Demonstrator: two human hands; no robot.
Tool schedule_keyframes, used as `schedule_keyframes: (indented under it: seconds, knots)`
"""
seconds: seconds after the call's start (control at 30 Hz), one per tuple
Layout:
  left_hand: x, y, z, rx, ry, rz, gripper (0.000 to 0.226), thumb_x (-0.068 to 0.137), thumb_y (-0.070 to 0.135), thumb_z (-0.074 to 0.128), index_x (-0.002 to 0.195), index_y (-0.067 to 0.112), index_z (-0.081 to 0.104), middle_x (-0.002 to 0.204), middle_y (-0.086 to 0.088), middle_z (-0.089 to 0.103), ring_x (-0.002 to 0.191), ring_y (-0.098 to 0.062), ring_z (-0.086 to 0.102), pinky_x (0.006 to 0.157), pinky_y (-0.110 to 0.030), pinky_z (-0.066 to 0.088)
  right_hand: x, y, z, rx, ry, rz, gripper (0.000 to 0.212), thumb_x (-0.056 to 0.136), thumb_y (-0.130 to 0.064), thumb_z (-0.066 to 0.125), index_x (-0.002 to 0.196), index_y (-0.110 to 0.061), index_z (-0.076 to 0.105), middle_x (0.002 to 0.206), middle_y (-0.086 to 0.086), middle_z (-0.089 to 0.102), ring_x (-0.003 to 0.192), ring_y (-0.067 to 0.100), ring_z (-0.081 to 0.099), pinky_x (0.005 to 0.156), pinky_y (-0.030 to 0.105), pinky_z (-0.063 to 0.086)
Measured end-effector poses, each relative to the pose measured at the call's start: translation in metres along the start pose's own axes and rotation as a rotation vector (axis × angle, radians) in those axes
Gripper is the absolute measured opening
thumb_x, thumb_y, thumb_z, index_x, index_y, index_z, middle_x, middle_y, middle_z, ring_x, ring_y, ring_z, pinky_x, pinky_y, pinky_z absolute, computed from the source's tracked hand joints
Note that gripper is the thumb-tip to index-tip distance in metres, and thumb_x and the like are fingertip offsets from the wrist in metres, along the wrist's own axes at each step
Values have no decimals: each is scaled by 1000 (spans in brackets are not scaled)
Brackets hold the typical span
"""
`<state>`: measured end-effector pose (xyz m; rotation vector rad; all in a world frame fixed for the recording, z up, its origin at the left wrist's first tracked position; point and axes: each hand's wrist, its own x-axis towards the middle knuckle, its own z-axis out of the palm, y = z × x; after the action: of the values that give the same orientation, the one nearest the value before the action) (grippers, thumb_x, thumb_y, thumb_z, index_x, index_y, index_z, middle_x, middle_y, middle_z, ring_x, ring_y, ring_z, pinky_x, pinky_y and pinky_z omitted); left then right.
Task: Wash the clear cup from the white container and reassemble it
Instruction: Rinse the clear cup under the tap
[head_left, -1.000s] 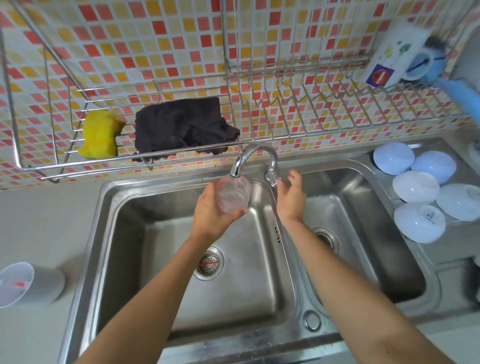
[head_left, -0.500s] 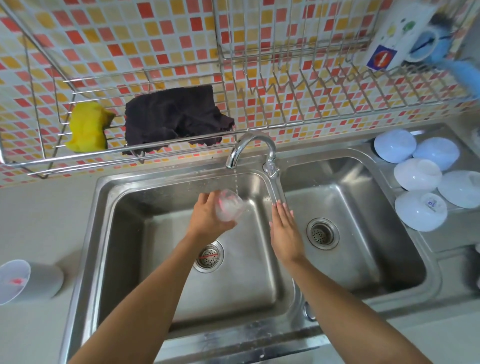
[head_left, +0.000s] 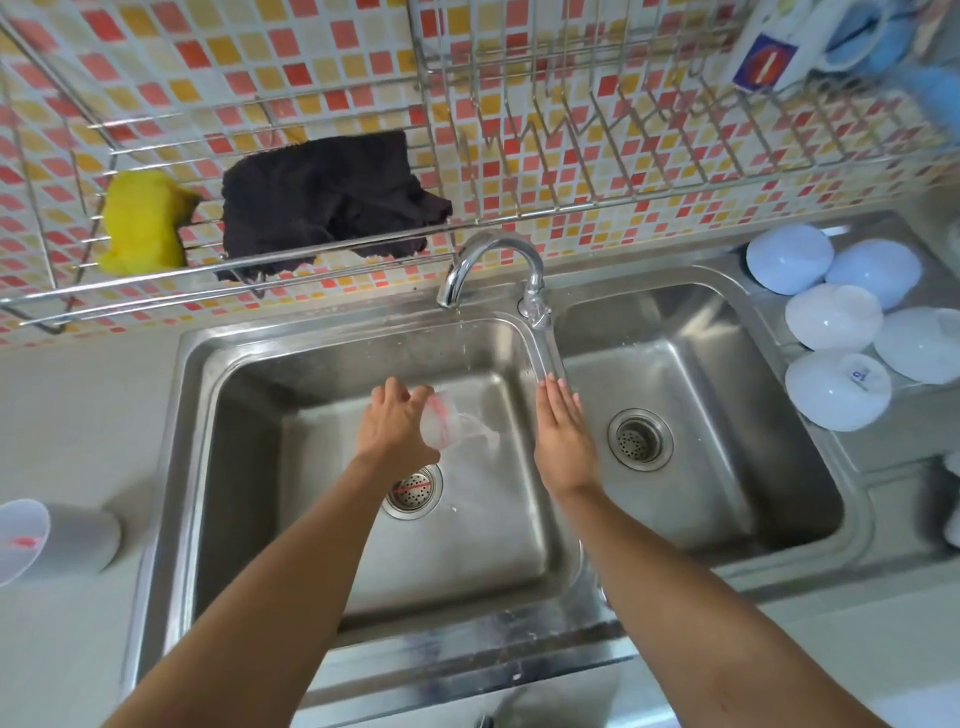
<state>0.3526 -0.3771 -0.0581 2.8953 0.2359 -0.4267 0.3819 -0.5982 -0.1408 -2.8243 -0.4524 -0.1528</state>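
Currently: left hand (head_left: 397, 428) curled around clear cup (head_left: 445, 422) — cup tilted, blurred, over left basin of sink (head_left: 192, 415), below faucet (head_left: 491, 265). Right hand (head_left: 563, 436) flat, fingers pressed together, empty, beside cup, over basin divider. White container (head_left: 78, 540) well left of left hand, on counter — apart from cup.

faucet (head_left: 491, 265) overhanging left basin (head_left: 291, 545), right basin (head_left: 727, 509) open

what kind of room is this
Most likely a home kitchen: a steel double sink with a faucet, a wire dish rack on the tiled wall, and upturned bowls draining beside it.
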Motion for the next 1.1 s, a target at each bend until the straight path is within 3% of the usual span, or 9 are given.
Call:
schedule_keyframes:
  seconds: [0.43, 0.57, 0.7, 0.87, 0.93, 0.97, 1.03, 1.1]
  knots:
    - [3, 5, -12, 526, 84, 157, 72, 73, 33, 72, 136, 35, 38, 126, -5, 36, 116, -24, 38, 101, -37, 30, -2, -1, -3, -6, -34, -4, 58, 81, 4, 22, 135, 8, 45, 141, 24, 46, 133, 37, 41, 111, 49, 29]
    - [-3, 5, -13, 606, 125, 170, 74, 72, 22, 72, 135, 35, 36, 131, -7, 35, 120, -25, 38, 104, -42, 28, 0, -2, -3, 11, -8, -9, 57, 80, 5, 24, 132, 9, 48, 137, 26, 50, 129, 40, 45, 108, 51, 31]
    - [-13, 1, -11, 635, 171, 185, 72, 77, 18, 67, 138, 35, 33, 134, -8, 34, 122, -25, 38, 106, -46, 26, -1, 1, 0, 18, -36, -20, 59, 79, 4, 24, 134, 9, 45, 139, 26, 47, 131, 40, 42, 110, 51, 22]
    - [-35, -6, -17, 563, 214, 136, 74, 77, 22, 66, 140, 35, 30, 135, -8, 35, 124, -27, 36, 107, -48, 24, 1, 6, 1, 52, -68, -22, 59, 76, 10, 28, 132, 11, 47, 138, 28, 47, 130, 43, 42, 110, 54, 22]
    - [-46, -15, -23, 427, 233, 62, 72, 77, 28, 67, 139, 32, 31, 135, -9, 36, 124, -29, 38, 108, -48, 23, 3, 8, -2, 96, -77, 3, 53, 85, 14, 36, 137, 8, 41, 146, 26, 38, 138, 40, 32, 115, 52, 18]
    - [-52, -20, -26, 351, 246, 23, 73, 76, 32, 68, 139, 31, 32, 134, -9, 38, 123, -30, 40, 107, -48, 23, 4, 6, -8, 138, -104, 29, 48, 93, 5, 41, 141, 5, 38, 149, 22, 34, 141, 36, 27, 117, 48, 17]
    - [-66, -34, -31, 201, 293, -61, 75, 74, 38, 71, 139, 29, 34, 130, -8, 41, 119, -30, 45, 106, -47, 25, 1, -10, -31, 253, -97, 97, 47, 98, -18, 48, 141, -2, 42, 145, 18, 43, 135, 34, 39, 111, 43, 32]
    - [-79, -50, -37, 53, 368, -148, 77, 72, 41, 71, 138, 27, 35, 128, -6, 44, 117, -28, 48, 107, -47, 27, -1, -49, -64, 352, 79, 47, 41, 94, -27, 52, 129, -6, 58, 122, 17, 64, 107, 34, 63, 89, 36, 48]
